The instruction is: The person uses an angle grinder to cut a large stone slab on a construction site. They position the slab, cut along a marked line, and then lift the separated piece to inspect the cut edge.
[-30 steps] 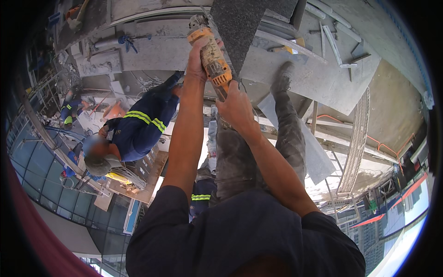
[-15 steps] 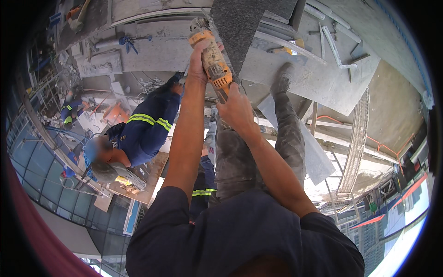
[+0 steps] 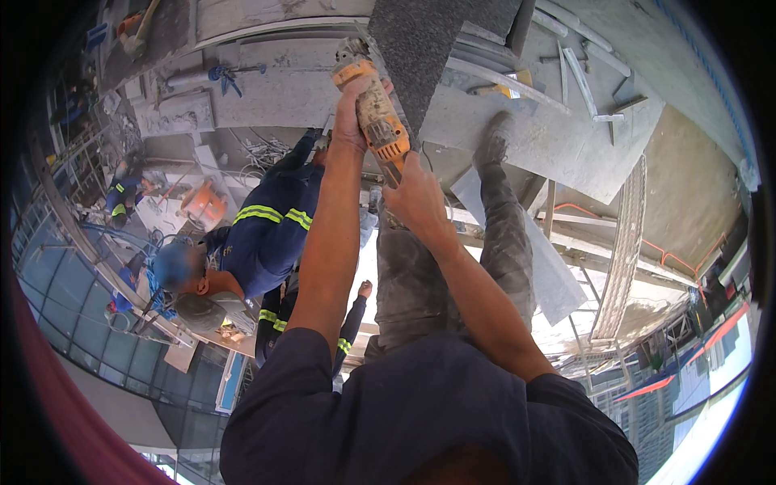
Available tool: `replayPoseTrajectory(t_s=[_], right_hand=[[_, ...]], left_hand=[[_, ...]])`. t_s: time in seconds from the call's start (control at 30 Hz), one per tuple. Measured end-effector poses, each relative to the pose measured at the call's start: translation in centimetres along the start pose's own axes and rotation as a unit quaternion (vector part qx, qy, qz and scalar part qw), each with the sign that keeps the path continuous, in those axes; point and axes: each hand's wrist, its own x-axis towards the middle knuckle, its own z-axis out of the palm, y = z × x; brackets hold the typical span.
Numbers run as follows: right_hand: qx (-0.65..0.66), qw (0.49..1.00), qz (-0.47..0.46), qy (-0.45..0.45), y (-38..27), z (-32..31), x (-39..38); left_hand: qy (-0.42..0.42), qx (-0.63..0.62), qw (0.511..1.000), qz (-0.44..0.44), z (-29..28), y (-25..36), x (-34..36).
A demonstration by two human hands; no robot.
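Observation:
My left hand (image 3: 352, 113) is wrapped round the front body of a dusty yellow-orange angle grinder (image 3: 380, 121). My right hand (image 3: 416, 194) grips its rear end, fingers closed, with a cord hanging beside it. The tool's head points away from me along the edge of a dark speckled stone slab (image 3: 428, 40). Its disc is hard to make out at this angle. My legs in dusty grey trousers (image 3: 501, 226) show beneath my arms.
A co-worker in navy reflective workwear (image 3: 267, 226) bends at my left, another person's arm (image 3: 352, 323) below. Cut strips (image 3: 582, 81), a yellow-handled tool (image 3: 505, 85) and a blue caulking gun (image 3: 226, 77) lie on pale boards. An orange bucket (image 3: 202, 206) sits further left.
The grinder and my hands have shifted slightly down. The co-worker on the left has moved rightward, and another person's arm and hand have come into view between that co-worker and my leg.

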Motion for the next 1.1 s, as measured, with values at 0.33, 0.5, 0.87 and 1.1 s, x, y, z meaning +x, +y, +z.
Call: replayPoseTrajectory(t_s=[0.33,0.5,0.87,1.1], right_hand=[[0.011,1.0,0.006,0.008,-0.6,0.1,0.1],[0.011,1.0,0.011,0.0,-0.2,0.0,-0.2],[0.007,1.0,-0.003,-0.004,0.0,-0.8,-0.3],[0.013,1.0,-0.012,-0.001,0.2,-0.5,0.0]], left_hand=[[0.012,0.031,0.998,-0.051,-1.0,1.1,0.0],[0.05,0.075,0.994,-0.069,0.5,1.1,-1.4],[0.087,0.051,0.994,-0.051,1.7,0.8,-1.6],[0.072,0.051,0.995,-0.047,1.2,1.0,-1.4]])
